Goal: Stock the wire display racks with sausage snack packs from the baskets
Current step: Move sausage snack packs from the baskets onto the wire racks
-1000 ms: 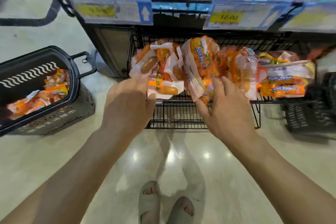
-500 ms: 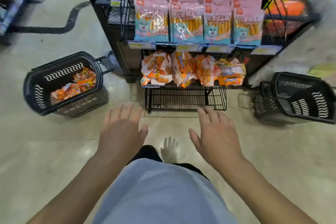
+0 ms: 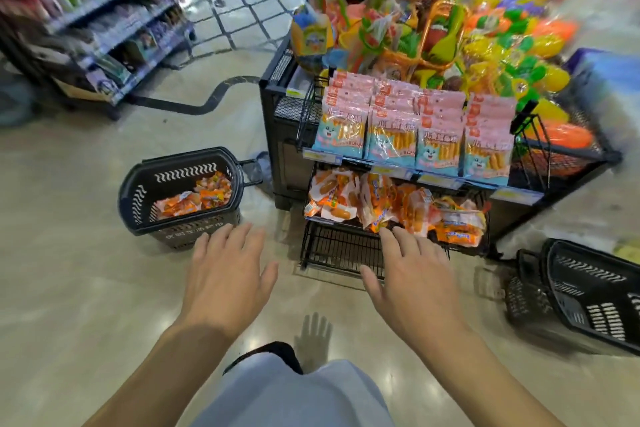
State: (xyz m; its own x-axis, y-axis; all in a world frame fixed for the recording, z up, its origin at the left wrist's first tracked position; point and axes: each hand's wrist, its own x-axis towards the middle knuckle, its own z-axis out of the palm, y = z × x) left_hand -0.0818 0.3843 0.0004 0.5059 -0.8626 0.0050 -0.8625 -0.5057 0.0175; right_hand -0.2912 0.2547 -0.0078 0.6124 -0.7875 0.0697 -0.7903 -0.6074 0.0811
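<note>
The orange sausage snack packs (image 3: 194, 199) appeared to be light, soft film pouches with firmer sausages inside. The glossy wrap was judged slippery and easily crumpled, so a pack was best taken across its middle, thumb on one face and fingers on the other, not pinched by a sealed edge. One supply lay in the bottom of the black basket (image 3: 138, 184) on the floor at the left. A further row (image 3: 381, 204) leaned untidily on the lower shelf of the wire display rack (image 3: 339, 250), beneath the pink-and-blue sausage stick packs (image 3: 415, 128). The left hand (image 3: 225, 274) and right hand (image 3: 412, 281) hovered palm-down on the near side of the rack, fingers (image 3: 239, 236) straight, spread and holding nothing. The left hand was beside the basket's near wall, apart from the packs inside. The right fingertips overlapped the front of the lower shelf in the view; contact could not be confirmed. A second black basket (image 3: 588, 288) sat at the near right.
</note>
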